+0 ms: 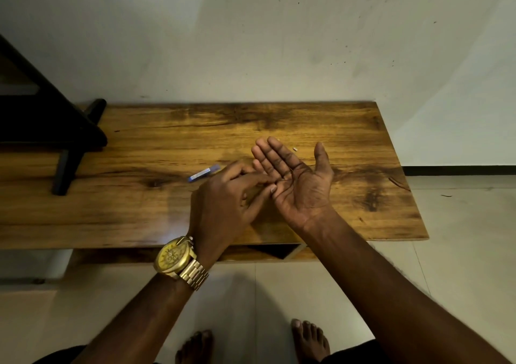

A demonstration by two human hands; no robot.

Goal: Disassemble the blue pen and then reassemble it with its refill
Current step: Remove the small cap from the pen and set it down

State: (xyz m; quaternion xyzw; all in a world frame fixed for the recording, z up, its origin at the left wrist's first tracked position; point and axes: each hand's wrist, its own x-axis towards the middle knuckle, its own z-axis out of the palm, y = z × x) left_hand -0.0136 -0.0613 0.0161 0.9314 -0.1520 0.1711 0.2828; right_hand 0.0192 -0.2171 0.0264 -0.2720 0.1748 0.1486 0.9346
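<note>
A blue pen piece (203,173) lies on the wooden table (156,201), just left of my hands. Over the table's middle I hold my right hand (298,185) palm up, its fingers straight and spread. My left hand (229,204), with a gold watch on the wrist, reaches across, and its index fingertip and thumb tip touch the right palm. A thin dark line lies on the palm at those fingertips; I cannot tell whether it is a pen part or whether the fingers pinch it. A tiny pale piece (294,149) lies on the table beyond my right hand.
A dark stand with black legs (69,157) occupies the table's left end. A pale wall rises behind the table. Its right edge (402,173) drops to a tiled floor. My bare feet (310,341) are below the near edge.
</note>
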